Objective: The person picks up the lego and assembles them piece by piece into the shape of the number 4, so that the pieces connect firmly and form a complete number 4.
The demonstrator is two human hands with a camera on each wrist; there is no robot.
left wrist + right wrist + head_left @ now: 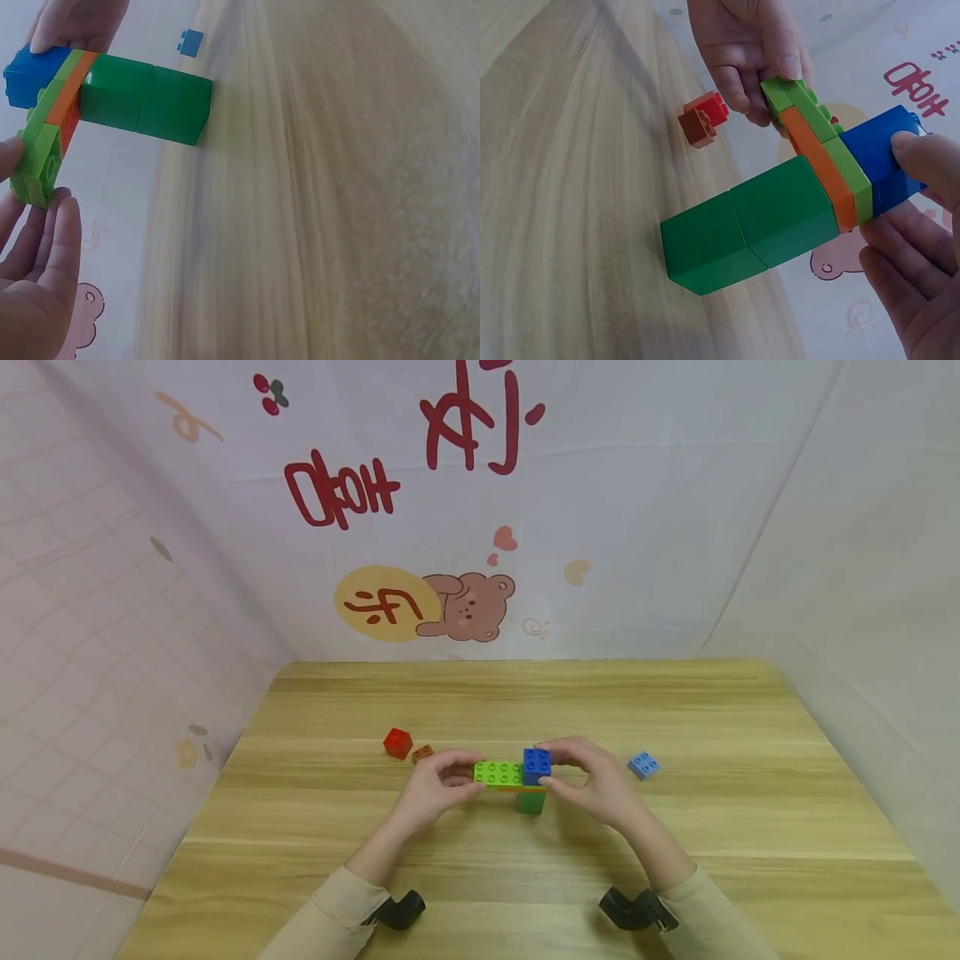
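Note:
A stack of toy building bricks stands on the table: two dark green bricks (742, 232) at the bottom, an orange brick (817, 169) above them, then a light green layer (497, 774). The light green part reaches out to the left past the green column, its studs facing up. On its right end sits a dark blue brick (536, 766). My left hand (435, 789) pinches the free left end of the light green layer between thumb and fingers. Opposite it, my right hand (596, 781) grips the blue brick, thumb on the near side.
Left of the stack lie a red brick (397, 743) and a brown brick (422, 752), close together. A light blue brick (643, 765) lies to the right. The wooden table (480, 693) meets a printed white cloth (637, 527) at its back edge.

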